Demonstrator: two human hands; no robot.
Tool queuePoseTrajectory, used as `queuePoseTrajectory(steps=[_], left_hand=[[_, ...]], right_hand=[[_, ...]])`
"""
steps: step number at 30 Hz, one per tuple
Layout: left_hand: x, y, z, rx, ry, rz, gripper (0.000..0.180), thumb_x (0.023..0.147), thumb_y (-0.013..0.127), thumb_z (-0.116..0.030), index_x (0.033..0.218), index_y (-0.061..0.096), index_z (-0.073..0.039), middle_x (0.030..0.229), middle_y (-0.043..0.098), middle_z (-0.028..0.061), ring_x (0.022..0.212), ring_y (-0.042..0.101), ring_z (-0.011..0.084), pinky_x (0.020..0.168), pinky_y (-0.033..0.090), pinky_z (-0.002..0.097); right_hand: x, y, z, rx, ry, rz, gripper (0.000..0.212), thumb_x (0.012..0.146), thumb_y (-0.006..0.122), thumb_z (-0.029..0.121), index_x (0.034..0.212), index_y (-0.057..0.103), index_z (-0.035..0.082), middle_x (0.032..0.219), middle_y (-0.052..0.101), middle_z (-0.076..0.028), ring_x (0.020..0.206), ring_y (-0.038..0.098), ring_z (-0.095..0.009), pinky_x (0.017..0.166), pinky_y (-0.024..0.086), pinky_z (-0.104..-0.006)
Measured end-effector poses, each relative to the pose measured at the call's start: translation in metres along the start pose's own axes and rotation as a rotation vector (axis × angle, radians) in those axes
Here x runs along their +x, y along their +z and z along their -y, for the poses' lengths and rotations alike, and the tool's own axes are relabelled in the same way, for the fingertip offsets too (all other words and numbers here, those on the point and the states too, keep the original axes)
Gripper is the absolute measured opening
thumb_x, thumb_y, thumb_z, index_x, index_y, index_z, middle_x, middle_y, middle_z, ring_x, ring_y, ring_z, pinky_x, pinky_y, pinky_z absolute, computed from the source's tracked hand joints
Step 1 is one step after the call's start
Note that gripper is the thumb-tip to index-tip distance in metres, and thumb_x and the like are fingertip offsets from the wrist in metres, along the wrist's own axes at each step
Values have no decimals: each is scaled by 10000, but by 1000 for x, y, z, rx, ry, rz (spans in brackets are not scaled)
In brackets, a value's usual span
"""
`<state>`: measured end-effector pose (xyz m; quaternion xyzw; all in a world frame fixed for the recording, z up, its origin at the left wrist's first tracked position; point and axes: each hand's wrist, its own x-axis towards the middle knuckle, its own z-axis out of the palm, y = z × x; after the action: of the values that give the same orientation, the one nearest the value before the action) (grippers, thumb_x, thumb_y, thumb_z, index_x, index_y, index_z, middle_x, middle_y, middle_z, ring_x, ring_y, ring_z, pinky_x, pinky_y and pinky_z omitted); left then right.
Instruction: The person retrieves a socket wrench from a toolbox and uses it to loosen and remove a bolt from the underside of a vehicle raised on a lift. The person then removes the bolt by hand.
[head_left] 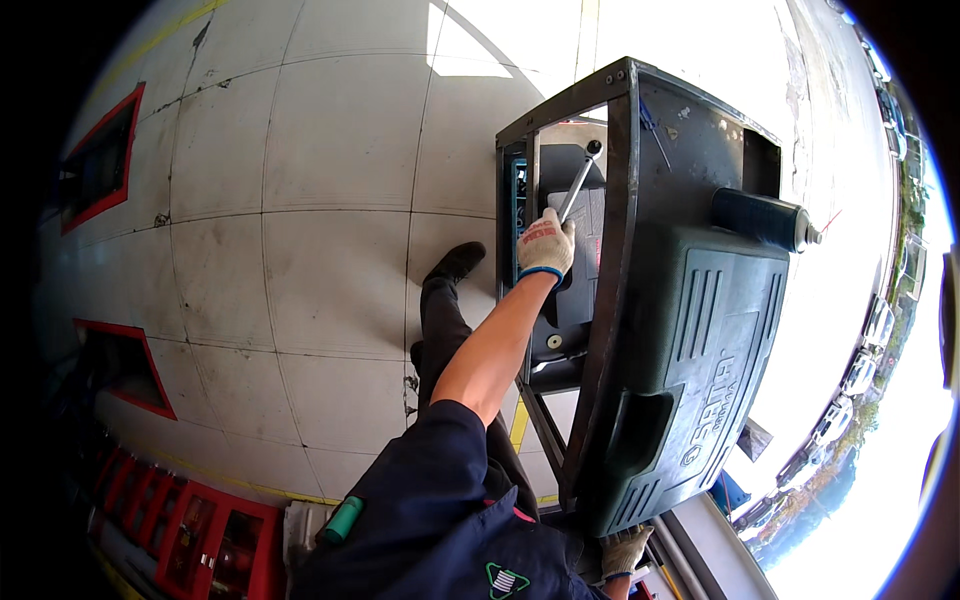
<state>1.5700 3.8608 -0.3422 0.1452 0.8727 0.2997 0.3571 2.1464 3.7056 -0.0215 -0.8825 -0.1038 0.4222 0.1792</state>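
One ratchet wrench (577,190) in closed grip of gloved left hand (545,245), within frame of metal cart (622,180), toward far-left corner. Apparently picked up; not yet laid down or visibly fitted onto anything. Cannot tell hold of right hand (625,552), by near edge.

We're wearing a navy shirt (420,490) with a green-and-white badge (507,580), and our left glove (545,247) is off-white with red print (538,232) and a blue cuff (541,271). We've got a silver ratchet (577,192), a dark greenish case (735,325) with striped grooves (702,302), a dark grey cart (622,170), a dark blue can (755,218), a bright red cabinet (215,540) and a pale floor (335,150) with a dark grid.
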Motion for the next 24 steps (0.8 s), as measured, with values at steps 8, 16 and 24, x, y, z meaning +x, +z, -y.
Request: queuePoseTrajectory(steps=[8,16,24], left_hand=[[186,32,0,91,331,-162,295,1013,556,-357,1100,688,-109,895,761,118,765,741,319,667,590,462],[107,-79,-12,707,689,175,188,904,613,-206,957,718,-59,914,745,120,912,714,309,837,563,421],[-41,-210,-279,24,1125,76,711,794,881,-164,1400,537,-19,1323,604,202,1147,649,309,941,565,404]], right_hand=[[0,18,20,77,-59,-81,862,997,363,759,1572,370,117,1592,414,-141,1446,407,-371,1181,313,-566],[-28,65,29,329,-107,51,877,1002,402,736,1592,336,90,1623,362,-169,1452,390,-377,1179,326,-562],[13,97,1,612,-81,110,770,1028,474,645,1556,424,86,1569,465,-103,1400,459,-321,1187,353,-437]])
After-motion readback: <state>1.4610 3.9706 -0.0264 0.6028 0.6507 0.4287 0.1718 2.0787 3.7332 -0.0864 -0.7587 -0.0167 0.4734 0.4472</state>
